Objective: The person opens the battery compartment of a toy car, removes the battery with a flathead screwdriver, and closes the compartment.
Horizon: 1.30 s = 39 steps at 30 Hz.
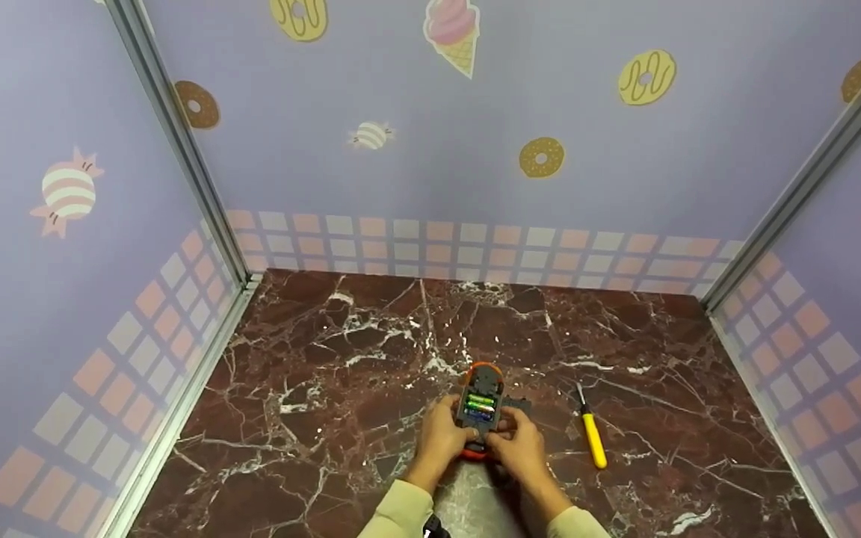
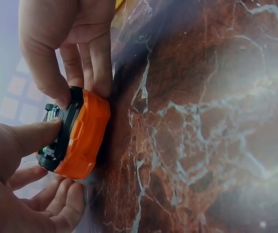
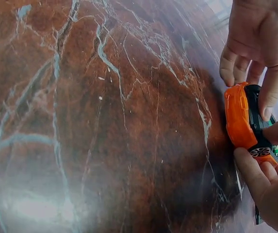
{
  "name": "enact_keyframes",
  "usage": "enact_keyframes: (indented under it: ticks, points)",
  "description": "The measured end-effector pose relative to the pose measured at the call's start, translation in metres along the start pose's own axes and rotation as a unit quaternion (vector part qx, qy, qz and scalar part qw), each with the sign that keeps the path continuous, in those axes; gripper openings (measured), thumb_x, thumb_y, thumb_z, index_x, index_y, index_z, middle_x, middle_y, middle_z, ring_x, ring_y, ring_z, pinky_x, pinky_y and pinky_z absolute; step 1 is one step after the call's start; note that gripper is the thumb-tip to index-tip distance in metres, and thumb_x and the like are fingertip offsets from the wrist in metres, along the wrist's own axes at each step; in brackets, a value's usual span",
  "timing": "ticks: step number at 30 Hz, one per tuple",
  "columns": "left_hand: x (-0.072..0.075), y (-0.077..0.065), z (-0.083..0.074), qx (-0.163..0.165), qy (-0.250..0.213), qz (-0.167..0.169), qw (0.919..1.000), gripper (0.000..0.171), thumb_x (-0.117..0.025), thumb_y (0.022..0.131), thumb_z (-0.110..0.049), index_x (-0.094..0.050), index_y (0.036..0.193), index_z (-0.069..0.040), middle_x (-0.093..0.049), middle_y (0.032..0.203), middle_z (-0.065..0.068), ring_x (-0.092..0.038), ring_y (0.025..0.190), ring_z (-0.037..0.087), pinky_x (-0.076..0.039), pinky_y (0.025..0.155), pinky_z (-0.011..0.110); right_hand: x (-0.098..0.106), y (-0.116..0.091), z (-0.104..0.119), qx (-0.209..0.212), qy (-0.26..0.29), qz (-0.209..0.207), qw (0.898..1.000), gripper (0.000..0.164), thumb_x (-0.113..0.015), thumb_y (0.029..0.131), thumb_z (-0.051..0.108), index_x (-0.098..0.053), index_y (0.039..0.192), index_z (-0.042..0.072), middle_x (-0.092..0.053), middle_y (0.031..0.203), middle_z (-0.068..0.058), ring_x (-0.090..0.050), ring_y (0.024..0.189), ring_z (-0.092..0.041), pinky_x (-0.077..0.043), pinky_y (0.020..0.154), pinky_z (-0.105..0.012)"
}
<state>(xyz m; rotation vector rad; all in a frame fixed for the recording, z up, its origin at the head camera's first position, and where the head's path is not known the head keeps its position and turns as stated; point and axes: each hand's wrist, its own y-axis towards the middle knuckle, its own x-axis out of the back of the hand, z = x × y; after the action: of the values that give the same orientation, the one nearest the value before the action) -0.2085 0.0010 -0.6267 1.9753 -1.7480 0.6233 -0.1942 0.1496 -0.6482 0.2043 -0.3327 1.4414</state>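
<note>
An orange toy car (image 1: 484, 371) lies wheels up on the marble-patterned surface, its dark underside facing me. Its battery compartment is uncovered, and green and blue batteries (image 1: 480, 405) show inside. My left hand (image 1: 442, 435) grips the car's left side, thumb on the underside. From the other side my right hand (image 1: 519, 447) holds it, fingers along the side and thumb on the underside near the end closest to me. In the right wrist view the orange body (image 3: 237, 116) and a spoked wheel (image 3: 261, 151) show between both hands. Thumbs partly hide the underside.
A small dark flat piece (image 1: 518, 403) lies just beyond my right hand. Farther right is a screwdriver (image 1: 593, 441) with a yellow handle, its tip pointing away. Patterned panels (image 1: 430, 179) wall the surface at the back and both sides.
</note>
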Motion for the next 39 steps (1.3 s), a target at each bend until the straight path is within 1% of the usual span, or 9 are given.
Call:
enact_keyframes:
  ticks: [2,9,14,18,25,28,32,36,39]
  points:
    - [0.000,-0.001,0.000,-0.007,-0.003,-0.003,1.0000,0.064,-0.086,0.062,-0.008,-0.063,0.122,-0.005,-0.063,0.106,0.014,-0.060,0.094,0.026,-0.049,0.082,0.044,-0.001,-0.001,0.001,0.001,-0.004,-0.002,1.000,0.061,-0.076,0.075,0.003,-0.053,0.131,-0.002,-0.066,0.100,-0.018,-0.067,0.082,-0.020,-0.056,0.060,-0.030]
    - [0.000,-0.001,0.004,-0.034,-0.009,0.002,0.9994,0.062,-0.082,0.062,-0.001,-0.063,0.121,0.000,-0.062,0.098,0.014,-0.058,0.088,0.025,-0.049,0.080,0.042,-0.001,-0.002,0.002,0.006,-0.015,-0.009,1.000,0.066,-0.081,0.072,0.006,-0.053,0.131,-0.002,-0.066,0.103,-0.018,-0.067,0.084,-0.021,-0.056,0.060,-0.029]
    - [0.003,0.000,0.005,-0.031,-0.010,0.012,0.9994,0.063,-0.080,0.062,0.000,-0.062,0.122,0.000,-0.062,0.098,0.015,-0.058,0.088,0.026,-0.048,0.080,0.042,-0.002,-0.001,0.000,-0.004,0.027,0.013,1.000,0.070,-0.082,0.071,0.004,-0.049,0.132,-0.003,-0.065,0.104,-0.021,-0.067,0.082,-0.021,-0.057,0.060,-0.033]
    - [0.005,0.002,0.005,-0.018,-0.013,0.021,0.9995,0.063,-0.079,0.064,0.001,-0.062,0.124,-0.001,-0.062,0.099,0.014,-0.059,0.089,0.025,-0.049,0.080,0.042,-0.002,-0.002,-0.001,-0.016,0.068,0.033,0.997,0.070,-0.080,0.072,0.001,-0.046,0.133,-0.004,-0.062,0.106,-0.024,-0.068,0.083,-0.022,-0.058,0.062,-0.036]
    - [0.008,0.004,0.005,-0.025,-0.012,0.029,0.9992,0.062,-0.077,0.063,0.002,-0.062,0.123,-0.001,-0.064,0.102,0.017,-0.060,0.091,0.028,-0.049,0.081,0.044,-0.001,-0.003,-0.002,-0.025,0.074,0.027,0.997,0.062,-0.077,0.077,0.004,-0.047,0.131,-0.004,-0.061,0.102,-0.024,-0.067,0.080,-0.021,-0.058,0.062,-0.038]
    - [0.009,0.005,0.006,-0.025,-0.014,0.034,0.9990,0.062,-0.076,0.064,0.002,-0.062,0.124,0.000,-0.064,0.105,0.017,-0.061,0.093,0.029,-0.050,0.082,0.044,-0.001,-0.001,-0.002,-0.028,0.081,0.026,0.996,0.062,-0.076,0.078,0.004,-0.046,0.132,-0.003,-0.062,0.102,-0.023,-0.067,0.080,-0.022,-0.058,0.063,-0.039]
    - [0.009,0.005,0.008,-0.033,-0.011,0.033,0.9988,0.061,-0.072,0.064,0.004,-0.062,0.124,0.000,-0.065,0.109,0.018,-0.061,0.097,0.030,-0.049,0.084,0.044,0.000,0.001,-0.002,-0.026,0.089,0.027,0.995,0.070,-0.075,0.078,0.002,-0.040,0.139,-0.002,-0.062,0.104,-0.025,-0.068,0.080,-0.023,-0.058,0.064,-0.041]
    - [0.011,0.005,0.008,-0.048,-0.008,0.023,0.9986,0.058,-0.070,0.062,0.004,-0.065,0.120,0.000,-0.066,0.110,0.019,-0.061,0.098,0.031,-0.049,0.084,0.044,0.000,0.002,-0.002,-0.022,0.094,0.026,0.995,0.086,-0.076,0.077,0.001,-0.029,0.148,0.003,-0.064,0.105,-0.026,-0.070,0.079,-0.024,-0.058,0.064,-0.042]
    - [0.013,0.006,0.009,-0.042,-0.008,0.031,0.9986,0.058,-0.070,0.064,0.002,-0.064,0.122,0.000,-0.065,0.109,0.018,-0.060,0.095,0.030,-0.049,0.082,0.043,0.000,0.001,-0.002,-0.018,0.092,0.030,0.995,0.095,-0.076,0.076,-0.001,-0.020,0.153,0.008,-0.065,0.105,-0.026,-0.070,0.076,-0.026,-0.058,0.061,-0.042]
